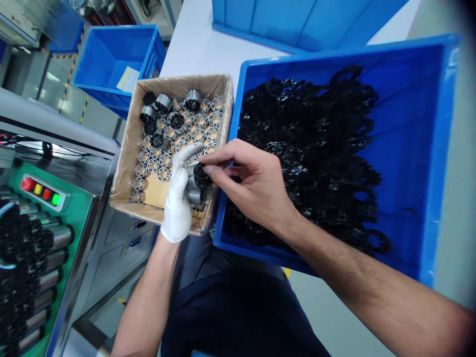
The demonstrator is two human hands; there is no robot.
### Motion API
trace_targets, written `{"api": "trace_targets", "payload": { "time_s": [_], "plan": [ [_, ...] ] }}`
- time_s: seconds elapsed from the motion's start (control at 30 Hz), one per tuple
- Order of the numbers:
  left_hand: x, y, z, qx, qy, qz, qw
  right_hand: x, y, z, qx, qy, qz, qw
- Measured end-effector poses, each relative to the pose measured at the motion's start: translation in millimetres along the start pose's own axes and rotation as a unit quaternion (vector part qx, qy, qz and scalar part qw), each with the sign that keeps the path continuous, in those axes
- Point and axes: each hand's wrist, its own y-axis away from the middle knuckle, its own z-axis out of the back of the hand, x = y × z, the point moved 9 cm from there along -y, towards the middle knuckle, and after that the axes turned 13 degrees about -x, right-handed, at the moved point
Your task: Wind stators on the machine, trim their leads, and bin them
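Observation:
My left hand [178, 198], in a white glove, holds a grey metal stator core [191, 178] above the cardboard box [122, 173]. Bare, my right hand [253, 178] pinches a black plastic end piece [203, 176] against the end of that core; whether it is fully seated cannot be seen. Just below them is another grey core [195, 197], partly hidden by my glove. Inside the box, ring-shaped metal cores [199, 134] stand in rows. Several cores with black ends [192, 100] lie on top of them, toward the far left.
A blue bin [405, 198] on the right holds a heap of black plastic pieces [308, 148]. Another blue crate [297, 22] stands behind it. At left are an open blue crate [111, 49], a button panel [44, 192] and a green surface [80, 208] bearing metal cylinders.

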Motion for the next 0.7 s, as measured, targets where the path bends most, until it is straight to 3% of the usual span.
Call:
{"api": "trace_targets", "payload": {
  "time_s": [0.17,0.33,0.4,0.47,0.53,0.6,0.63,0.7],
  "plan": [
    [2.3,2.1,1.5,-0.004,-0.014,-0.006,1.0,10.4,8.5,-5.1,-0.008,0.007,0.085,0.996],
    [-3.1,-1.0,0.9,-0.006,-0.042,-0.016,0.999,10.9,1.3,-6.0,0.004,0.041,0.107,0.993],
    [-11.8,-5.1,8.7,-0.006,-0.12,-0.022,0.992,2.6,-16.6,11.1,0.005,0.066,0.092,0.994],
    [-20.0,-8.1,21.0,0.025,-0.28,-0.03,0.959,-12.5,-39.1,42.0,-0.017,0.134,0.057,0.989],
    [-21.1,-8.3,35.2,0.103,-0.451,-0.035,0.886,-31.0,-55.3,70.0,-0.004,0.242,0.017,0.97],
    [-23.8,-11.2,54.4,0.13,-0.529,-0.045,0.837,-50.3,-57.9,80.6,0.074,0.361,-0.014,0.929],
    [-27.3,-14.7,64.0,0.112,-0.537,-0.05,0.835,-59.0,-54.7,80.9,0.117,0.409,-0.026,0.904],
    [-34.8,-21.9,77.5,0.042,-0.468,-0.042,0.882,-71.5,-45.4,75.4,0.171,0.467,-0.045,0.867]
  ]
}}
